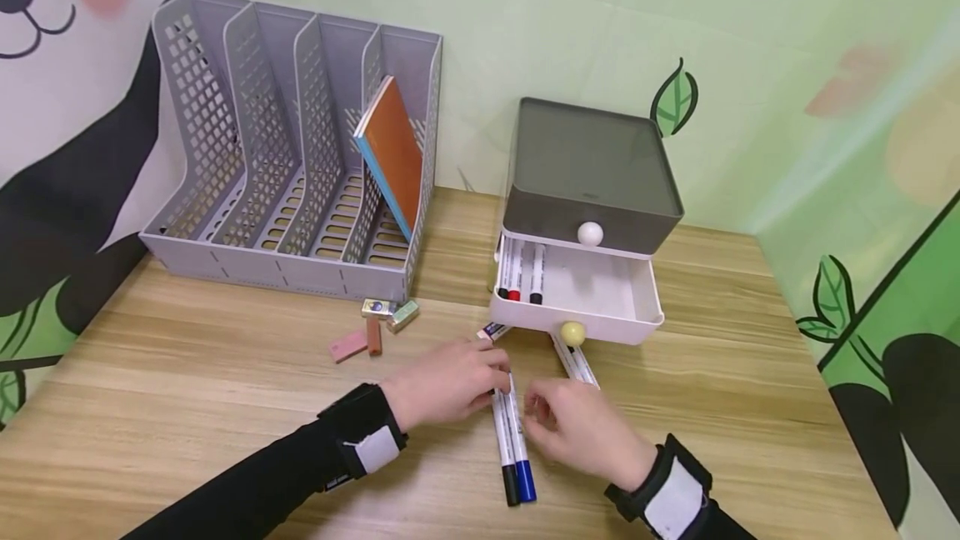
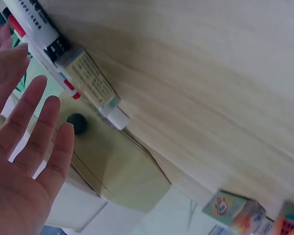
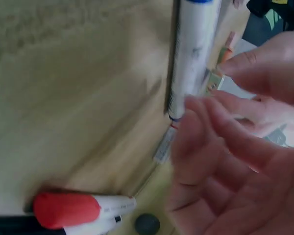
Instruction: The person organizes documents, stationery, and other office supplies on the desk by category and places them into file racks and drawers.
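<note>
Two white markers lie side by side on the table, one with a black cap [image 1: 511, 483], the other with a blue cap [image 1: 527, 482]. My left hand [image 1: 450, 382] is over their far ends; in the left wrist view its fingers [image 2: 41, 129] are spread and fairly straight. Right beside the blue-capped marker [image 3: 191, 58] is my right hand [image 1: 585, 427], loosely curled, fingertips close to the barrel. Past the left fingertips lies a small labelled eraser [image 2: 90, 81]. More white markers [image 1: 576, 363], one red-capped [image 3: 66, 209], lie in front of the drawer.
The small drawer unit [image 1: 592, 161] has its white lower drawer [image 1: 600, 322] pulled out, with several markers [image 1: 537, 273] inside. A grey file rack [image 1: 300, 269] at the back left holds an orange-covered book [image 1: 393, 152]. Several erasers [image 1: 348, 347] lie before the rack.
</note>
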Demonstrator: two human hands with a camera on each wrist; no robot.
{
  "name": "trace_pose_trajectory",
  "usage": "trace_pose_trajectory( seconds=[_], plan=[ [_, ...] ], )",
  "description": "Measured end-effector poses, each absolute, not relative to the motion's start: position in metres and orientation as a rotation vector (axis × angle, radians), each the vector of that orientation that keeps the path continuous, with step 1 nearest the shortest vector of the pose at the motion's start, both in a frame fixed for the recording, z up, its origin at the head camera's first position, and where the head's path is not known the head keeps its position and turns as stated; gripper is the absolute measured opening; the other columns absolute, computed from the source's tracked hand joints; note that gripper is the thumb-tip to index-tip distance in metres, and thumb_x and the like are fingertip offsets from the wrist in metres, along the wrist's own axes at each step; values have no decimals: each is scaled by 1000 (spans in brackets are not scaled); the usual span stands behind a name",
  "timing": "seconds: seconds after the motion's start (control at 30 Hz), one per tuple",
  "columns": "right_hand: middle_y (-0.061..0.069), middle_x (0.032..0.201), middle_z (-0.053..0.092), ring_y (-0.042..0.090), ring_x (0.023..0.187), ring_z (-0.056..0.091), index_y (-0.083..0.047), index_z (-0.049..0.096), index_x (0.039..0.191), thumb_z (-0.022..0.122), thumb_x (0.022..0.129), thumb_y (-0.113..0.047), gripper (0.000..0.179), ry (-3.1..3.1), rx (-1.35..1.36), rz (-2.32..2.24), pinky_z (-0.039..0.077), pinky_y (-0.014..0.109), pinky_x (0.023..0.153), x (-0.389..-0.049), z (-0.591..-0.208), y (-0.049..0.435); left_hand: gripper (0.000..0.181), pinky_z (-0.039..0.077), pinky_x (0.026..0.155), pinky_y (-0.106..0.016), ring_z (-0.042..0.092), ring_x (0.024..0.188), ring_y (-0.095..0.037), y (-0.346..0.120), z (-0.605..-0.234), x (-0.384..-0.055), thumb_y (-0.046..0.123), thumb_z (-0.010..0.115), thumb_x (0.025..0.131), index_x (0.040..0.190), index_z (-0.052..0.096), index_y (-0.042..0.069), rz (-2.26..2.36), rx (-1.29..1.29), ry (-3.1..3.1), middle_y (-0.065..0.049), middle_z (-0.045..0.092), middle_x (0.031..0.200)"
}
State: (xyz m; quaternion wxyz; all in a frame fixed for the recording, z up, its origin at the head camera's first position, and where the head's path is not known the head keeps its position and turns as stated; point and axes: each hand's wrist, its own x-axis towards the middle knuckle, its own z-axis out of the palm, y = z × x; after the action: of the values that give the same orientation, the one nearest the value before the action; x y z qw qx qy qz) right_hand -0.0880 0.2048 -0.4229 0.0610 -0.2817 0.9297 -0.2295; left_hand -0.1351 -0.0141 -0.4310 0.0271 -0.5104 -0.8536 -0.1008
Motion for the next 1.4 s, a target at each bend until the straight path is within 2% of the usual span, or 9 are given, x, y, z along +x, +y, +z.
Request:
trace_pose_trajectory(
  seconds=[0.1, 0.37, 0.53, 0.8, 1.07, 1.4],
  plan=[
    [-11, 61, 47, 2, 54, 42, -16, 60, 79, 68, 85, -23, 13, 2751, -817, -628, 35, 22, 48, -85, -426, 203, 14, 47, 92, -29, 57, 103, -14, -12, -434, -133, 24, 69, 88, 102, 74, 20, -293, -1594, -2650, 4, 66, 108],
    [-8, 61, 49, 3, 52, 41, -17, 55, 71, 70, 84, -23, 21, 2730, -748, -629, 33, 23, 45, -83, -430, 199, 13, 49, 91, -29, 60, 101, -14, -13, -437, -133, 21, 70, 87, 100, 76, 21, -312, -1580, -2672, 3, 67, 106],
    [-8, 60, 49, 5, 51, 44, -16, 58, 74, 71, 83, -23, 18, 2736, -696, -595, 34, 24, 45, -88, -429, 199, 10, 50, 85, -26, 61, 98, -14, -18, -434, -134, 16, 71, 86, 94, 75, 20, -309, -1555, -2702, 3, 67, 106],
    [-6, 62, 47, 10, 55, 44, -14, 60, 78, 73, 81, -18, 14, 2843, -643, -492, 34, 27, 44, -93, -429, 204, 8, 51, 78, -25, 61, 90, -12, -30, -431, -133, 15, 74, 83, 89, 74, 19, -284, -1537, -2730, 6, 61, 90],
    [-8, 63, 47, 7, 56, 43, -14, 62, 82, 73, 82, -23, 14, 2915, -653, -521, 34, 26, 45, -91, -426, 204, 12, 50, 79, -24, 61, 91, -12, -28, -428, -132, 12, 74, 82, 91, 74, 19, -250, -1557, -2757, 6, 63, 91],
    [-7, 63, 49, 5, 54, 42, -14, 64, 87, 72, 82, -20, 11, 2922, -675, -606, 34, 24, 45, -87, -420, 203, 11, 49, 71, -23, 60, 80, -11, -30, -428, -128, 11, 75, 79, 86, 73, 19, -208, -1587, -2751, 6, 66, 86]
  ],
)
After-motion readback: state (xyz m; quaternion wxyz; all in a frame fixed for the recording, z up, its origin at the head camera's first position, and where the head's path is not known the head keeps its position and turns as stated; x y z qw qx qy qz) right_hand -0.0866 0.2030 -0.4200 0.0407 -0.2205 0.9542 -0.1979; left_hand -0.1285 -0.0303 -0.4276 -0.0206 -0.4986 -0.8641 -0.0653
